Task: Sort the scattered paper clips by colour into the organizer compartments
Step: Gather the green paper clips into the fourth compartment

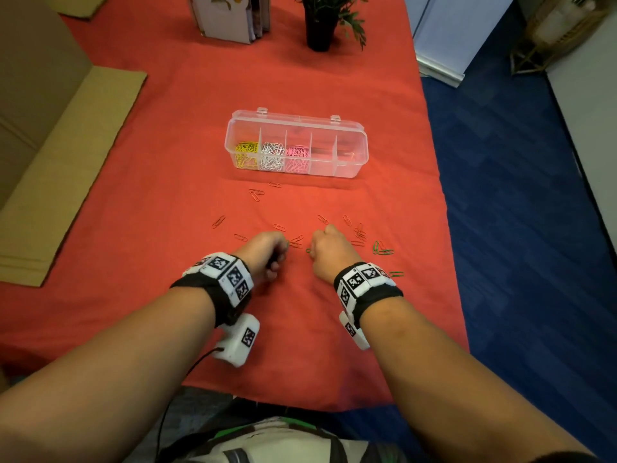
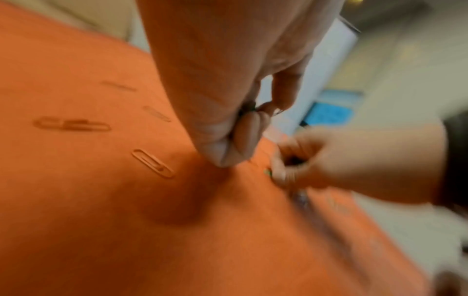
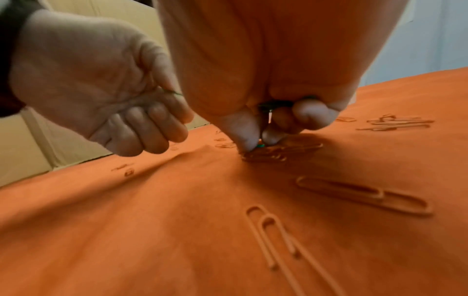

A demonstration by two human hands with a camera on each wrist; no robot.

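Picking green clips off the cloth

My right hand (image 3: 263, 128) pinches a green clip (image 3: 260, 145) at mid-frame; my left hand (image 3: 106, 96) is fisted around gathered green clips. I should lift cleanly, leaving the orange clips (image 3: 268, 155) beneath.

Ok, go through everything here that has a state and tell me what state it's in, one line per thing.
Organizer: lid open; yellow, white and pink clips fill the three left compartments, the two right ones look empty.
Left hand: fingers curled, holding green clips.
Right hand: thumb and finger pinching a green clip at the cloth.
Orange clips: loose on the cloth.
Green clips: loose, right of the right hand.
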